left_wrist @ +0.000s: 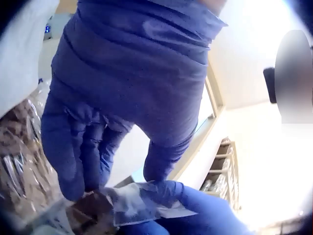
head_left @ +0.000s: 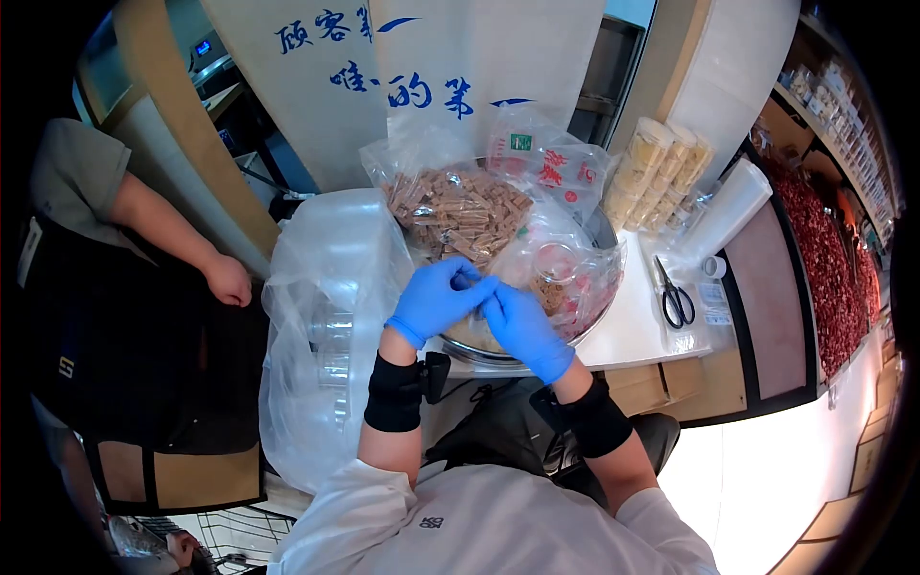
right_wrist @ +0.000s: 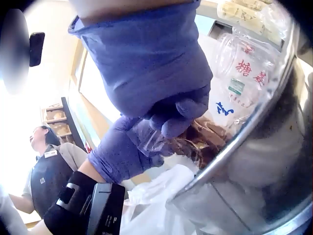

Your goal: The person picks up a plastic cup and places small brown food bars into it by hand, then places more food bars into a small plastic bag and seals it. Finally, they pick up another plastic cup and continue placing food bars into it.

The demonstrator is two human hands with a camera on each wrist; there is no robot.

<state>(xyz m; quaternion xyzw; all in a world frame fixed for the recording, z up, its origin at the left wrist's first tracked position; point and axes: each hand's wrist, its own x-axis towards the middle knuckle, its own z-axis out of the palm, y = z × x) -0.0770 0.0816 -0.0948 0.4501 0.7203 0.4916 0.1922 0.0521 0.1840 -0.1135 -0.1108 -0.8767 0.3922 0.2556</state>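
Observation:
Both hands wear blue gloves and meet over the front of a round metal basin point(head_left: 470, 357). Thumb and fingertips of the left hand point(head_left: 431, 299) pinch a small clear wrapper point(left_wrist: 132, 203), with a brown piece point(left_wrist: 90, 215) showing at its end. The right hand point(head_left: 525, 331) grips the same wrapper from the other side, its fingers curled. Just beyond the hands, a big clear bag of brown wrapped sticks point(head_left: 460, 211) sits at the basin. Clear plastic with red print point(head_left: 551, 168) bulges at the back right.
Black-handled scissors point(head_left: 677, 307) lie right of the basin, near a plastic roll point(head_left: 733, 206) and tall jars of pale yellow pieces point(head_left: 642, 158). Left of the basin is a large translucent bag point(head_left: 331, 230) holding clear containers. Another person point(head_left: 115, 287) stands at the left.

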